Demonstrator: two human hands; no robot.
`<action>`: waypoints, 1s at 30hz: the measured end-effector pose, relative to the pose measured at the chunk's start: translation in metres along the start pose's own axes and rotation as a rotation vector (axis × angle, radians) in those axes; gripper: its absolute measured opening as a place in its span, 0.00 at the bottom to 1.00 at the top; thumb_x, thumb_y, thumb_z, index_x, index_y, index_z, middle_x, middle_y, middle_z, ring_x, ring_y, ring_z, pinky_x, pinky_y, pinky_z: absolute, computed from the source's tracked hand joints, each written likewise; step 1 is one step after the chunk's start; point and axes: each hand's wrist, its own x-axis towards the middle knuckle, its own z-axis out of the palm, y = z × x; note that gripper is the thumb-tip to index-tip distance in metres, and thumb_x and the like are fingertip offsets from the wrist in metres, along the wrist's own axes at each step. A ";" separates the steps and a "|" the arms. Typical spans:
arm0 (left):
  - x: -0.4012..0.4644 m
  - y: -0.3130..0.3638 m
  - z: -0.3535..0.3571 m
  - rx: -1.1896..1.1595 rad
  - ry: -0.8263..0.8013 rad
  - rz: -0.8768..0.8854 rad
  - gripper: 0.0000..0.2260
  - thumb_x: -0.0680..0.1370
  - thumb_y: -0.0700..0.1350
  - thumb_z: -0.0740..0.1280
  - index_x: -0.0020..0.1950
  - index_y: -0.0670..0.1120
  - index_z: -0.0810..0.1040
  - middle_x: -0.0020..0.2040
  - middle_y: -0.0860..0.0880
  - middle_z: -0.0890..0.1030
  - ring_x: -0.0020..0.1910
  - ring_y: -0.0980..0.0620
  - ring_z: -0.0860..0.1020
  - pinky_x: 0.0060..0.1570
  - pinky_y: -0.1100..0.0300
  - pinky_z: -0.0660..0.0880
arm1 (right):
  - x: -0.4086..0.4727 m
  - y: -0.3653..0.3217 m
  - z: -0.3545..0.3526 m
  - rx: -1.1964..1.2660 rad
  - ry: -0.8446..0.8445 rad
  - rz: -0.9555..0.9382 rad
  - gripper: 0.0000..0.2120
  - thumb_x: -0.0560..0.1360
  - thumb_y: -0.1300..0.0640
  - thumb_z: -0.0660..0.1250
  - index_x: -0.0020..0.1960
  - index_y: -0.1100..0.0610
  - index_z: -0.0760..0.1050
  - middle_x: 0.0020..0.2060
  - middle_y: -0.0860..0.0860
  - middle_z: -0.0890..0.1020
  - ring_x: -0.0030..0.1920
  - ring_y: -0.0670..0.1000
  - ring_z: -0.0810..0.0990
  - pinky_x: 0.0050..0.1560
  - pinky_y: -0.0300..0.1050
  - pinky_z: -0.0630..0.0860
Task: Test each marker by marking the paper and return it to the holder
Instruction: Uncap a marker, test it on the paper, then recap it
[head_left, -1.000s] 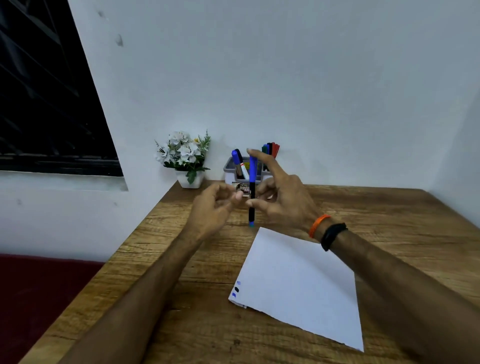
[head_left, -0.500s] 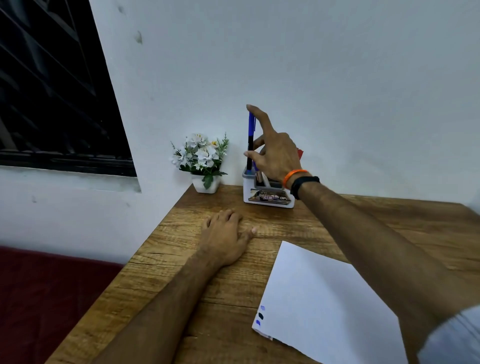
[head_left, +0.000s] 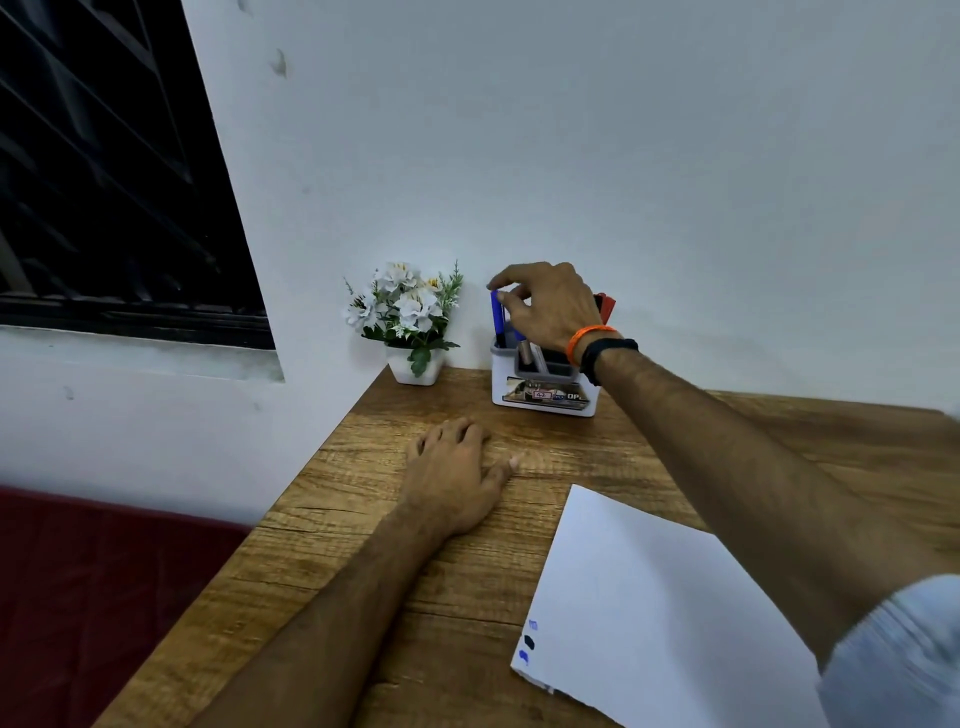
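A white and grey holder stands at the back of the wooden table against the wall. My right hand reaches over it and pinches the top of a blue marker, whose lower end sits inside the holder's left compartment. A red marker pokes up behind my wrist; other markers in the holder are mostly hidden by my hand. My left hand rests on the table, palm down, holding nothing. The white paper lies at the front right with blue and black test marks near its left corner.
A small white pot of white flowers stands left of the holder at the table's back corner. A dark window fills the upper left. A dark red surface lies below the table's left edge.
My right hand has come down with the blue marker, sinking it into the holder. My left hand, raised by the marker a second ago, has stayed flat on the table since.
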 end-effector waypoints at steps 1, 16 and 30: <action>0.000 0.000 0.000 -0.001 -0.002 -0.001 0.27 0.79 0.65 0.53 0.72 0.51 0.66 0.75 0.49 0.64 0.74 0.49 0.61 0.73 0.45 0.54 | -0.001 0.001 0.000 0.003 -0.006 0.006 0.12 0.78 0.53 0.64 0.60 0.48 0.80 0.49 0.50 0.86 0.55 0.54 0.81 0.56 0.49 0.77; -0.001 0.000 -0.002 0.003 -0.013 -0.002 0.28 0.79 0.65 0.53 0.73 0.51 0.65 0.75 0.49 0.64 0.74 0.49 0.61 0.72 0.46 0.55 | -0.051 0.016 -0.026 0.182 0.243 0.098 0.09 0.73 0.54 0.69 0.53 0.52 0.81 0.39 0.39 0.81 0.46 0.45 0.82 0.51 0.45 0.79; -0.001 -0.002 0.003 -0.011 0.011 0.009 0.27 0.79 0.66 0.52 0.72 0.52 0.67 0.75 0.50 0.65 0.74 0.49 0.62 0.72 0.46 0.56 | -0.076 0.048 -0.027 0.039 0.303 0.316 0.15 0.72 0.47 0.73 0.55 0.53 0.77 0.40 0.45 0.81 0.43 0.46 0.78 0.44 0.42 0.75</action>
